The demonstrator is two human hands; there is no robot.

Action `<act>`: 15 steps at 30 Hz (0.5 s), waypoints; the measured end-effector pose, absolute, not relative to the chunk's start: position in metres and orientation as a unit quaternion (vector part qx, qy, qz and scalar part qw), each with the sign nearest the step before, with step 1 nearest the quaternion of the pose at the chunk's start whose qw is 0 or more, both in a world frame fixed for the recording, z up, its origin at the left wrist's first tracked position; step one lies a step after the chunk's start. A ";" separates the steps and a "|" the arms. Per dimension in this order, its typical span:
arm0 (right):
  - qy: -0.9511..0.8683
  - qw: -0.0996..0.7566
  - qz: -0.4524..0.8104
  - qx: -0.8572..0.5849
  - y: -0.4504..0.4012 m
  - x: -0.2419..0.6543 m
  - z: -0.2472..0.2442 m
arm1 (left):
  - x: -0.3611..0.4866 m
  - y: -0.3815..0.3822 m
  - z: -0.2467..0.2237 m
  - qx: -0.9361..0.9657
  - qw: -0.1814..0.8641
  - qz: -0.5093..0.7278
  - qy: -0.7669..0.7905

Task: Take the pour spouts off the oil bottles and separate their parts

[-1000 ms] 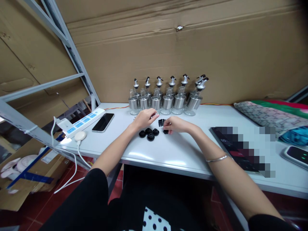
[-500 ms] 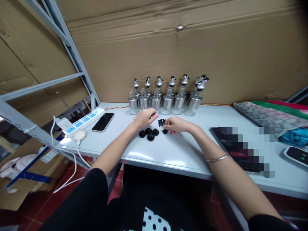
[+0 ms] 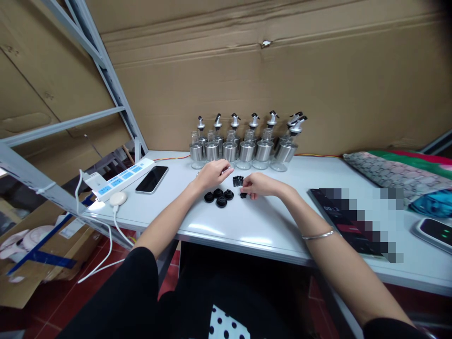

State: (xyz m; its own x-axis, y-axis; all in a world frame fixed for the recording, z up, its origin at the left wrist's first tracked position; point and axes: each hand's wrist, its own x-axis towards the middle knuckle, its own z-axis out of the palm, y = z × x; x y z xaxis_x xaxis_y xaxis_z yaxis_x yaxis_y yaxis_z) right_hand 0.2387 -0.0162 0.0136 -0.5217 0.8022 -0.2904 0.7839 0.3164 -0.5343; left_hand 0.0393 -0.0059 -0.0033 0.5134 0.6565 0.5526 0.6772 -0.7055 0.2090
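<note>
My left hand [image 3: 213, 173] is low over the table in front of the bottles, its fingers curled. A small pale or silvery bit shows by its fingertips; what it is, I cannot make out. My right hand [image 3: 259, 184] is pinched down at some small black parts [image 3: 243, 194] on the tabletop, and whatever sits between its fingertips is hidden. Between the hands lies a row of small black pieces [image 3: 238, 181]. Several round black ribbed stoppers [image 3: 221, 201] sit together below my left hand.
Glass bottles with metal sleeves [image 3: 230, 151] line the back, some topped with pour spouts [image 3: 254, 120]. A phone [image 3: 151, 179] and a power strip [image 3: 122, 179] lie left on the white table [image 3: 226, 226]. At right are a tablet-like screen [image 3: 339, 212] and a patterned bag [image 3: 381, 172].
My right hand has shifted very slightly at the small black parts, its fingers now lower over them. My left hand stays almost in place. The view has tilted a little.
</note>
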 end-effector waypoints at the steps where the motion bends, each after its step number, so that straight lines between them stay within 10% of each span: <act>1: -0.811 0.014 0.319 -0.489 -0.016 0.239 0.014 | 0.039 -0.006 -0.003 -0.869 0.015 -0.311 -0.384; 15: -0.839 0.032 0.306 -0.448 -0.011 0.243 0.008 | 0.038 -0.009 0.003 -0.855 0.123 -0.352 -0.360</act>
